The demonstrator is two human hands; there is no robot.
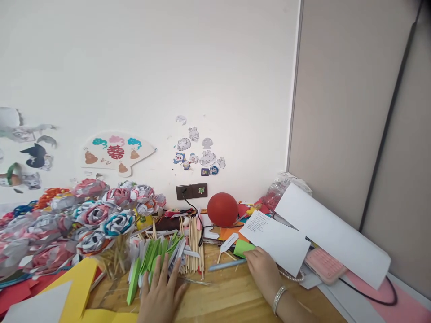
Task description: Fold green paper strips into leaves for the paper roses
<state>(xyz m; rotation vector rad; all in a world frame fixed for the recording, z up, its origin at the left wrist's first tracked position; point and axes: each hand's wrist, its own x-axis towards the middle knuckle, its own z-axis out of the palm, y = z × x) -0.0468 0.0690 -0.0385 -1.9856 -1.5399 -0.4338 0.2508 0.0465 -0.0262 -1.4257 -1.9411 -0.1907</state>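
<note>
In the head view, the left hand (pixel 161 287) is lying flat on the worktop (pixel 229 296), its grip spreading wide over green paper strips (pixel 151 258). The right hand (pixel 264 269) is resting against a white sheet (pixel 279 242); whether its grip is closing on it cannot be told.

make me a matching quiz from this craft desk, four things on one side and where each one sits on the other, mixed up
Things
1. red ball
2. green paper strips
3. pink calculator
4. blue pen

Places
a. far right, against the white sheets
b. under the fingers of the left hand
c. by the wall socket
d. on the table, between the left hand and the right hand

Pairs: 1-c, 2-b, 3-a, 4-d
</note>
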